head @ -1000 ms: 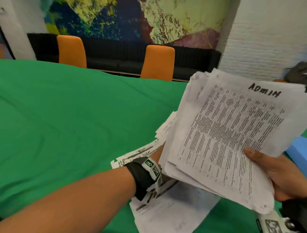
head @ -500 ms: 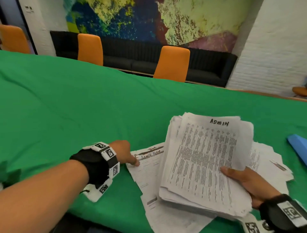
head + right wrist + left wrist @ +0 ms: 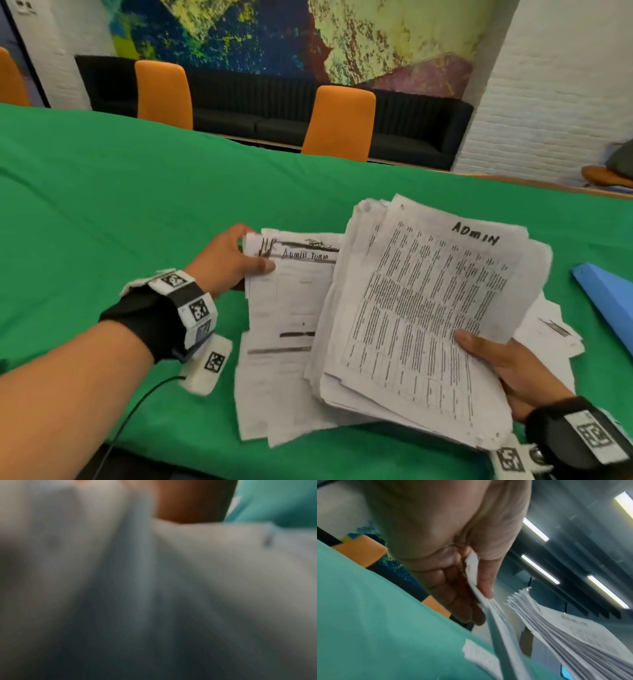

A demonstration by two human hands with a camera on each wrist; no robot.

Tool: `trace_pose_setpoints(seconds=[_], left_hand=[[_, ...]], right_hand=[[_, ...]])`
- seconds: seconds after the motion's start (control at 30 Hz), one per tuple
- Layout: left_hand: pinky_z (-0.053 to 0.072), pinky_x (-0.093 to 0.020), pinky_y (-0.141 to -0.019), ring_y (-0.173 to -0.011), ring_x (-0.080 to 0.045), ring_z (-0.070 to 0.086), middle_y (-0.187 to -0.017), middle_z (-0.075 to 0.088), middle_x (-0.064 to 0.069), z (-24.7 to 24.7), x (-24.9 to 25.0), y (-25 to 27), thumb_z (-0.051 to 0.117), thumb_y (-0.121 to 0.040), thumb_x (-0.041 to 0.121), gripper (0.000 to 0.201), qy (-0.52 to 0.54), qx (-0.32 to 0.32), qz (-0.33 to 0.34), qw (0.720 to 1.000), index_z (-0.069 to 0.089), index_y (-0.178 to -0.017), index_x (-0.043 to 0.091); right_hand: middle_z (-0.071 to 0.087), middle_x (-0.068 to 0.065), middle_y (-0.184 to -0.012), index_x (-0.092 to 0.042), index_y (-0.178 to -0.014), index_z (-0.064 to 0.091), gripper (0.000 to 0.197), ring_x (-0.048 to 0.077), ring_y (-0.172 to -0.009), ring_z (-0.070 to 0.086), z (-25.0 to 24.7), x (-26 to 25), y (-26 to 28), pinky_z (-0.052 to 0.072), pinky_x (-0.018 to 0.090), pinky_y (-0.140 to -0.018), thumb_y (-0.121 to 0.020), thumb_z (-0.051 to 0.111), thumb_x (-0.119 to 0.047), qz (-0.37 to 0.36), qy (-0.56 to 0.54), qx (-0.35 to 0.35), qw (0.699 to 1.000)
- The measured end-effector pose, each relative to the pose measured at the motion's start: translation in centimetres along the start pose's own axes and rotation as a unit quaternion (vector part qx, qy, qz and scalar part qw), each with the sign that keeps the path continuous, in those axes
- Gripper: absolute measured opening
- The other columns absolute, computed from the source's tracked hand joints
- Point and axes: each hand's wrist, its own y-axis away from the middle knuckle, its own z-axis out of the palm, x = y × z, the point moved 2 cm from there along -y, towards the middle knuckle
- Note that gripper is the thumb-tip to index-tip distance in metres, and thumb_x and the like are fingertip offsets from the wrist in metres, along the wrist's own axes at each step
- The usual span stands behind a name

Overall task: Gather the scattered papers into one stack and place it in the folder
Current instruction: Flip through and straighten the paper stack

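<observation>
The main stack of papers [image 3: 421, 322], its top sheet marked "ADMIN", is sitting tilted in the right hand [image 3: 507, 370], lifted off the green tablecloth [image 3: 120, 212] with its near edge lowest. The thumb is lying across the top sheet near its lower right corner; the fingers are hidden beneath the stack, so I cannot tell how they lie. Just left of it, the left hand [image 3: 226, 263] is pinching a thin bundle of sheets [image 3: 284, 308] at its far left corner, thumb on top and fingers curled underneath, as the left wrist view confirms [image 3: 484, 582]. More loose papers [image 3: 548, 329] are lying on the cloth under and right of the stack. The blue folder [image 3: 606, 291] is resting further right, at the picture's edge. Orange chairs [image 3: 339, 123] are standing behind the table.
</observation>
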Motion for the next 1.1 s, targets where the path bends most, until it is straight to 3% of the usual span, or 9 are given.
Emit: trace_pose_setpoints(seconds=[0.2,0.37,0.5,0.63,0.7,0.77,0.9,1.0,1.1], left_hand=[[0.057,-0.048,-0.089,-0.097,-0.031,0.07,-0.121,0.071,-0.019,1.6,1.4,-0.1,0.068,-0.09,0.008,0.034,0.195,-0.018,-0.05,0.979,0.063,-0.123,0.001],[0.058,-0.046,-0.082,-0.099,-0.034,0.07,-0.112,0.075,-0.015,3.6,-1.4,0.9,0.057,-0.099,0.01,0.02,0.134,-0.023,-0.081,0.987,0.067,-0.116,0.006],[0.056,-0.054,-0.091,-0.11,-0.037,0.068,-0.122,0.071,-0.017,3.6,-0.6,1.0,0.052,-0.102,0.011,0.028,0.22,-0.035,-0.065,0.973,0.06,-0.129,0.011],[0.062,-0.044,-0.075,-0.096,-0.03,0.071,-0.118,0.071,-0.017,5.1,1.3,1.9,0.045,-0.106,0.02,0.027,0.288,-0.087,-0.036,0.953,0.057,-0.127,0.011],[0.062,-0.04,-0.07,-0.09,-0.026,0.074,-0.114,0.073,-0.014,6.3,2.2,2.4,0.042,-0.107,0.024,0.025,0.289,-0.091,-0.026,0.953,0.058,-0.122,0.011],[0.06,-0.042,-0.075,-0.093,-0.027,0.073,-0.12,0.071,-0.016,6.9,2.9,2.8,0.042,-0.107,0.028,0.028,0.277,-0.076,-0.01,0.958,0.057,-0.124,0.011],[0.041,-0.058,-0.108,-0.128,-0.029,0.059,-0.14,0.062,-0.003,7.1,3.7,3.8,0.065,-0.089,0.055,0.064,0.236,-0.113,0.053,0.964,0.046,-0.143,0.027],[0.054,-0.056,-0.096,-0.116,-0.028,0.067,-0.131,0.066,-0.004,7.4,4.1,4.3,0.09,-0.064,0.03,0.085,0.176,-0.106,0.104,0.973,0.045,-0.135,0.034],[0.06,-0.051,-0.083,-0.104,-0.03,0.072,-0.121,0.069,-0.006,7.4,5.1,4.7,0.079,-0.068,0.005,0.074,0.172,-0.099,0.158,0.967,0.049,-0.129,0.036]], right_hand=[[0.077,0.02,-0.106,-0.013,-0.103,0.077,0.034,0.035,-0.085,0.077,0.0,0.6,0.2,0.064,0.051,-0.066,-0.08,0.055,-0.004,-0.026,-0.039,-0.018,0.999],[0.077,0.02,-0.107,-0.014,-0.104,0.077,0.034,0.035,-0.084,0.077,-1.1,1.7,0.9,0.063,0.048,-0.063,-0.08,0.055,-0.004,-0.033,-0.061,-0.008,0.998],[0.078,0.019,-0.104,-0.018,-0.091,0.083,0.031,0.035,-0.083,0.077,-1.6,1.7,0.8,0.063,0.05,-0.063,-0.079,0.057,-0.004,-0.028,-0.088,-0.011,0.996],[0.067,0.028,-0.126,-0.011,-0.118,0.072,0.065,0.046,-0.101,0.072,-0.1,2.3,-0.9,0.06,0.06,-0.076,-0.057,0.095,-0.007,0.021,-0.106,-0.068,0.992],[0.067,0.03,-0.124,-0.007,-0.123,0.066,0.051,0.046,-0.098,0.072,1.6,2.4,-1.6,0.061,0.057,-0.073,-0.074,0.078,0.0,0.031,-0.096,-0.082,0.992],[0.07,0.03,-0.117,-0.003,-0.124,0.063,0.043,0.045,-0.093,0.074,2.9,2.4,-2.1,0.062,0.054,-0.07,-0.081,0.058,0.003,0.032,-0.072,-0.075,0.994],[0.072,0.031,-0.108,0.003,-0.126,0.059,0.045,0.045,-0.09,0.073,4.3,2.4,-2.7,0.061,0.054,-0.074,-0.082,0.064,0.0,0.025,-0.005,-0.065,0.998],[0.074,0.027,-0.099,0.004,-0.123,0.059,0.051,0.042,-0.085,0.074,5.0,2.1,-2.6,0.062,0.05,-0.069,-0.077,0.081,-0.008,0.015,0.036,-0.051,0.998],[0.077,0.02,-0.099,-0.001,-0.123,0.06,0.096,0.038,-0.088,0.075,5.4,1.3,-2.7,0.062,0.046,-0.07,-0.042,0.1,-0.034,-0.025,0.058,-0.052,0.997]])
